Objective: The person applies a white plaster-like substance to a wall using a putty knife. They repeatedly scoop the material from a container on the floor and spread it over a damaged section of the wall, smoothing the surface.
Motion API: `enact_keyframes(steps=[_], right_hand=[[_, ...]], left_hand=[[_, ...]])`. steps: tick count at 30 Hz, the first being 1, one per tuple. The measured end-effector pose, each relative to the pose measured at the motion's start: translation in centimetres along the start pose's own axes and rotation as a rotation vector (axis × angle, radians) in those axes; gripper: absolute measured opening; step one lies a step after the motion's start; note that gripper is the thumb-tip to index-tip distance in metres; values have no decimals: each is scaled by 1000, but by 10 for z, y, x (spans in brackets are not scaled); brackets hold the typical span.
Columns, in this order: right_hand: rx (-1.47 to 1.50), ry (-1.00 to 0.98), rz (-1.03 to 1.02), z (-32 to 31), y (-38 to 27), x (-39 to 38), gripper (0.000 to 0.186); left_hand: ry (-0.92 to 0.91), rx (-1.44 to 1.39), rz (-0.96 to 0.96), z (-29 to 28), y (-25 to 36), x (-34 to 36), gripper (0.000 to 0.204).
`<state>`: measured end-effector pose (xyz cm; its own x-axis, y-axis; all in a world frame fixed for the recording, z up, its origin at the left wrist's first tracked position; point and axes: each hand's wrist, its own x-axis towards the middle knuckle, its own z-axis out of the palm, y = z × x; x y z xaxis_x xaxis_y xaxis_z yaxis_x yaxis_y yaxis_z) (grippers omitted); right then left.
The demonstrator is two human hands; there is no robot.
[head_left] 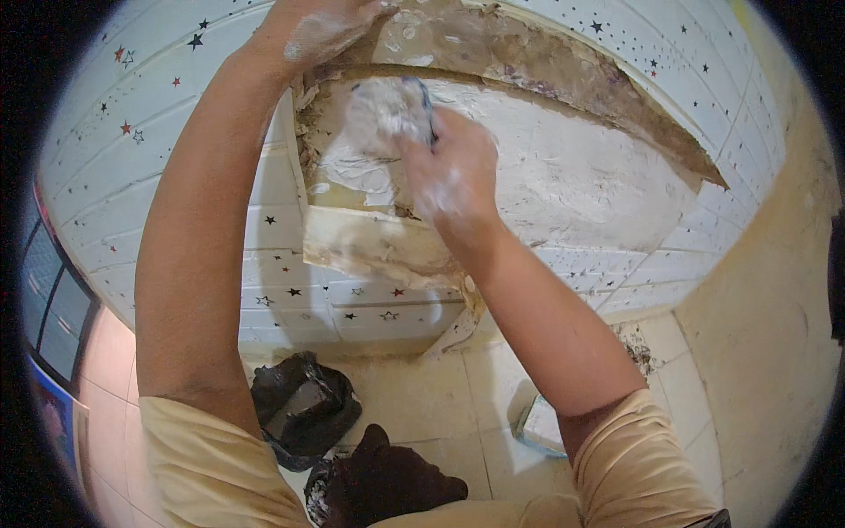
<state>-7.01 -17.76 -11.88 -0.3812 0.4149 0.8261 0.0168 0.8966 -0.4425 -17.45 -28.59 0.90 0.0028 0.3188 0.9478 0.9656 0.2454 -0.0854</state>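
Note:
My left hand (pixel 330 28), dusted white, is at the upper edge of the view, partly cut off. Its fingers are closed at the folded-up flap of wall covering (pixel 519 57), whose brown, torn back faces me. In my right hand (pixel 453 172) is a putty knife (pixel 392 110), its blade loaded with white plaster and slightly blurred. The blade is over the left part of the exposed wall patch (pixel 581 167), which is smeared with white plaster. Below the blade, a torn strip of covering (pixel 378 242) hangs down.
White covering with small stars (pixel 194 62) surrounds the patch. On the tiled floor (pixel 414 396) stand a black plastic bag (pixel 308 409), a dark brown cloth-like item (pixel 387 484) and a small container of white material (pixel 541 427). A bare wall (pixel 766 326) rises at right.

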Motion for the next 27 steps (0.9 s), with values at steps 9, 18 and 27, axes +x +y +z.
enact_keyframes(steps=[9, 18, 27], right_hand=[[73, 185, 344, -127, 104, -28, 13], [133, -150, 813, -234, 121, -163, 7], [137, -566, 1011, -309, 148, -261, 5]], left_hand=[[92, -36, 165, 10, -23, -12, 15], [120, 97, 67, -6, 8, -25, 27], [-197, 341, 155, -9, 33, -92, 26]])
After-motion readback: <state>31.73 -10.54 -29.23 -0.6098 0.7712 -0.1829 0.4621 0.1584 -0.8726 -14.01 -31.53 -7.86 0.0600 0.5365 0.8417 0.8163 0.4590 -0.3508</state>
